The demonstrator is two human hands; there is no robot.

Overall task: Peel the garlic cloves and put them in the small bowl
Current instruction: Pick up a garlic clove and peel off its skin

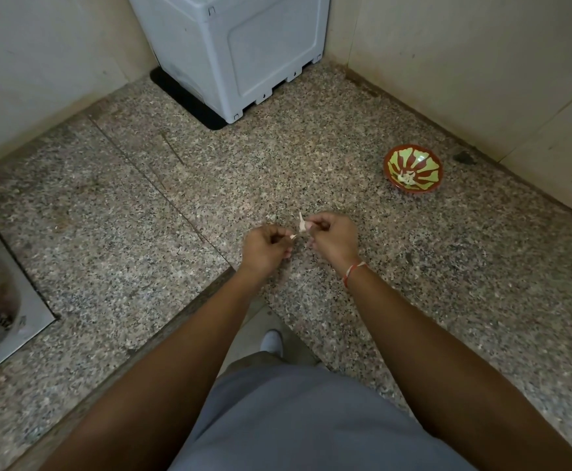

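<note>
hands: left hand (264, 248), right hand (332, 237) pinch garlic clove (302, 226), tearing skin | small bowl (413, 167) far right, awaiting cloves

Bowl (413, 167) on counter (142, 232), right of & behind hands (298, 239).

The speckled stone worktop (312, 158) holds a small red and green bowl (413, 168), a big grey box (240, 52) on a black mat (179, 100).
</note>
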